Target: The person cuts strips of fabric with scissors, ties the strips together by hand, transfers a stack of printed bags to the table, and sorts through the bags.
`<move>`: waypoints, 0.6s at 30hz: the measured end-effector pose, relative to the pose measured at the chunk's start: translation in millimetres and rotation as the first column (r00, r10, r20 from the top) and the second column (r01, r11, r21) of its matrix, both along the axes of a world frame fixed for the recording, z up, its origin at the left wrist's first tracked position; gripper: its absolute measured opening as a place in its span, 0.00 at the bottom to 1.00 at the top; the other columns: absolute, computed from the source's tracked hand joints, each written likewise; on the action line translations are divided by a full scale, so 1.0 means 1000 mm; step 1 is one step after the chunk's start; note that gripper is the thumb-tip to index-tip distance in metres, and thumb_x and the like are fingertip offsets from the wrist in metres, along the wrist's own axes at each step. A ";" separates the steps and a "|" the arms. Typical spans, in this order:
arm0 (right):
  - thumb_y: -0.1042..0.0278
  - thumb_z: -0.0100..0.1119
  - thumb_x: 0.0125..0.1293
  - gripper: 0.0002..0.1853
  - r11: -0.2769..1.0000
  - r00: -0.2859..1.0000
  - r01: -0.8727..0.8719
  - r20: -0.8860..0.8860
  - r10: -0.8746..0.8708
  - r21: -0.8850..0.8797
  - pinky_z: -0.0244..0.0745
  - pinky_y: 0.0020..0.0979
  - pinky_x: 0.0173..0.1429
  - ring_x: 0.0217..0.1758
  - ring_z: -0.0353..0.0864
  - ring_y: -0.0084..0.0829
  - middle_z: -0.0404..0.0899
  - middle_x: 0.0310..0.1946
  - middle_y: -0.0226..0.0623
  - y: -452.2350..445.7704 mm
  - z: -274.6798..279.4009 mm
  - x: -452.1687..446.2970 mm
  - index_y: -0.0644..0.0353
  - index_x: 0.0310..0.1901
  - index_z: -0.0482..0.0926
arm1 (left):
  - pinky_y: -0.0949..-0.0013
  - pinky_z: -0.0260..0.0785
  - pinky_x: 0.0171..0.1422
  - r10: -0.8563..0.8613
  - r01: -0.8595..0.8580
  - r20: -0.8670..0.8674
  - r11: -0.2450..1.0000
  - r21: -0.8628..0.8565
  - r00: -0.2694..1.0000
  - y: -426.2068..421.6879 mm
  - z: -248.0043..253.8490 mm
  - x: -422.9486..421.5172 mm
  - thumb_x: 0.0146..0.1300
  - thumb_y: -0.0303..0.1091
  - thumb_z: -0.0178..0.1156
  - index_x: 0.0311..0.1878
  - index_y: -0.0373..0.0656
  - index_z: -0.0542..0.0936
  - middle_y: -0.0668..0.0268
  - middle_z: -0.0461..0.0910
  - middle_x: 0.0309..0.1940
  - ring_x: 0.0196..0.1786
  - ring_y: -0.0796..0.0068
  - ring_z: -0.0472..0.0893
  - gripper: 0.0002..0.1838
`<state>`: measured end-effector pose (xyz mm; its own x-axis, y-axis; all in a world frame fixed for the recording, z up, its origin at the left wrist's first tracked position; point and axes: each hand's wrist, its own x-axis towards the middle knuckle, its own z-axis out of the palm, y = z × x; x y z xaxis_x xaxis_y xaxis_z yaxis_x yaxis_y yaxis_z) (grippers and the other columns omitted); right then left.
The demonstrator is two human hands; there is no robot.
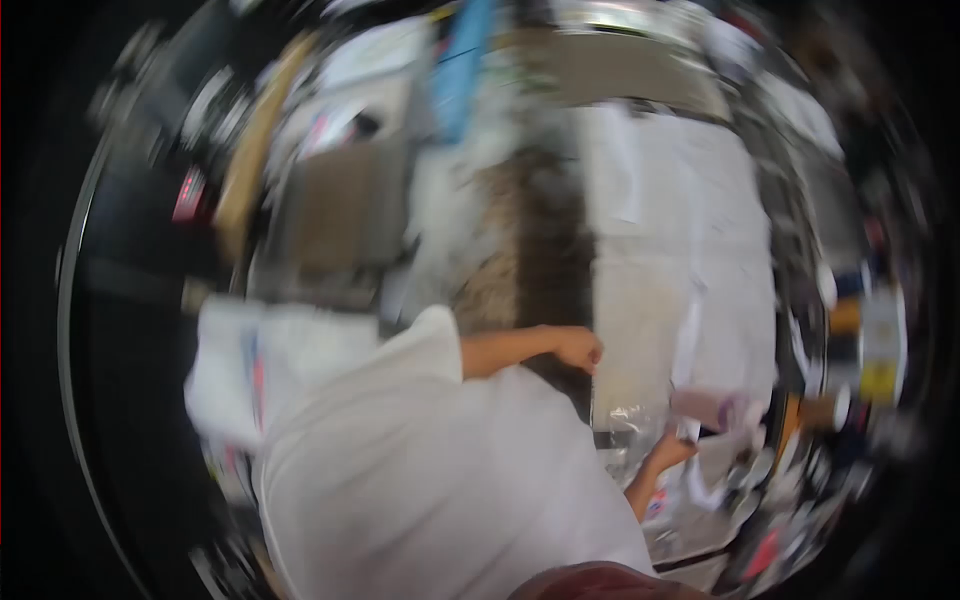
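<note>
The picture is smeared by motion. My left hand point(578, 348) is over the left edge of a long table with a pale cover point(650, 290); its fingers look curled, but blur hides whether anything is in them. Lower right, my right hand point(672, 450) has its fingers drawn together around a small whitish thing too blurred to name. Just above that hand lies a pinkish cylindrical object point(705, 408). Clear crinkled plastic point(632, 425) is beside it, at the table's near end. A long white strip point(688, 330) runs along the cover.
Blurred cups and packets line the right side, with a white-and-yellow box point(882, 350). White bags point(290, 365) lie at left, below a grey tray-like surface point(330, 215). A long yellowish board point(262, 150) and a blue sheet point(463, 75) are farther up.
</note>
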<state>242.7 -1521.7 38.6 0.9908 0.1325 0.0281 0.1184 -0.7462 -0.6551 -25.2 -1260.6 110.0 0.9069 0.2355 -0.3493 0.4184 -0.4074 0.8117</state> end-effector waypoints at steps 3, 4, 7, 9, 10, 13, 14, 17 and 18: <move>0.72 0.74 0.54 0.21 0.879 0.852 -0.460 -0.213 0.477 0.128 0.72 0.31 0.45 0.38 0.72 0.29 0.72 0.38 0.35 0.010 0.027 -0.059 0.65 0.47 0.74 | 0.60 0.76 0.50 0.258 -0.258 -0.004 0.965 -0.045 0.966 -0.018 0.036 -0.054 0.59 0.47 0.70 0.47 0.40 0.83 0.59 0.87 0.40 0.45 0.58 0.85 0.21; 0.71 0.74 0.55 0.18 0.756 0.723 -0.610 -0.222 0.654 0.238 0.71 0.29 0.43 0.36 0.72 0.27 0.72 0.36 0.34 0.016 0.014 -0.071 0.64 0.44 0.76 | 0.60 0.76 0.50 0.335 -0.335 -0.017 0.942 -0.033 0.942 -0.028 0.043 -0.076 0.59 0.48 0.70 0.47 0.40 0.82 0.59 0.86 0.40 0.46 0.59 0.85 0.22; 0.68 0.67 0.67 0.08 0.469 0.240 -0.730 -0.457 0.857 0.497 0.66 0.21 0.36 0.30 0.70 0.19 0.74 0.26 0.26 0.084 0.043 -0.116 0.61 0.36 0.78 | 0.60 0.75 0.51 0.504 -0.505 0.028 0.862 0.044 0.863 -0.048 0.076 -0.139 0.60 0.47 0.70 0.48 0.40 0.82 0.59 0.85 0.42 0.48 0.59 0.84 0.22; 0.67 0.63 0.71 0.08 0.342 0.061 -0.759 -0.463 0.884 0.553 0.65 0.20 0.35 0.28 0.69 0.16 0.75 0.25 0.25 0.133 0.076 -0.152 0.60 0.36 0.78 | 0.60 0.75 0.52 0.615 -0.628 0.141 0.774 0.082 0.776 -0.077 0.125 -0.186 0.61 0.45 0.69 0.49 0.40 0.81 0.59 0.83 0.44 0.48 0.60 0.83 0.21; 0.67 0.63 0.71 0.08 0.285 0.028 -0.773 -0.417 0.908 0.567 0.64 0.20 0.34 0.28 0.69 0.16 0.75 0.25 0.25 0.158 0.075 -0.164 0.60 0.35 0.78 | 0.60 0.75 0.52 0.659 -0.682 0.208 0.728 0.068 0.723 -0.090 0.158 -0.206 0.62 0.44 0.69 0.49 0.40 0.81 0.59 0.83 0.44 0.48 0.60 0.83 0.20; 0.64 0.62 0.72 0.09 0.074 -0.154 -0.764 -0.294 0.943 0.641 0.65 0.21 0.35 0.29 0.70 0.17 0.76 0.26 0.25 0.214 0.115 -0.238 0.60 0.37 0.78 | 0.62 0.75 0.54 0.796 -0.891 0.466 0.452 -0.035 0.385 -0.144 0.247 -0.280 0.62 0.35 0.70 0.50 0.40 0.82 0.61 0.82 0.44 0.49 0.64 0.82 0.16; 0.63 0.62 0.72 0.09 0.010 -0.224 -0.745 -0.264 0.938 0.667 0.66 0.22 0.37 0.30 0.71 0.17 0.77 0.27 0.26 0.227 0.133 -0.269 0.60 0.38 0.78 | 0.63 0.74 0.55 0.840 -0.935 0.499 0.325 -0.144 0.215 -0.165 0.267 -0.304 0.61 0.31 0.71 0.50 0.40 0.82 0.62 0.82 0.44 0.50 0.66 0.82 0.15; 0.62 0.60 0.73 0.11 -0.236 -0.453 -0.710 -0.174 0.874 0.664 0.70 0.26 0.48 0.39 0.76 0.21 0.82 0.36 0.30 0.256 0.193 -0.375 0.63 0.43 0.80 | 0.68 0.71 0.59 0.673 -0.973 0.733 -0.219 0.070 -0.099 -0.224 0.271 -0.385 0.60 0.21 0.68 0.45 0.38 0.82 0.62 0.83 0.44 0.50 0.69 0.81 0.10; 0.61 0.60 0.73 0.12 -0.355 -0.534 -0.688 -0.111 0.838 0.633 0.70 0.27 0.52 0.44 0.77 0.23 0.82 0.40 0.33 0.264 0.215 -0.413 0.63 0.46 0.81 | 0.70 0.70 0.59 0.603 -0.923 0.791 -0.354 0.149 -0.104 -0.244 0.265 -0.416 0.62 0.20 0.65 0.45 0.37 0.82 0.63 0.83 0.43 0.49 0.71 0.81 0.09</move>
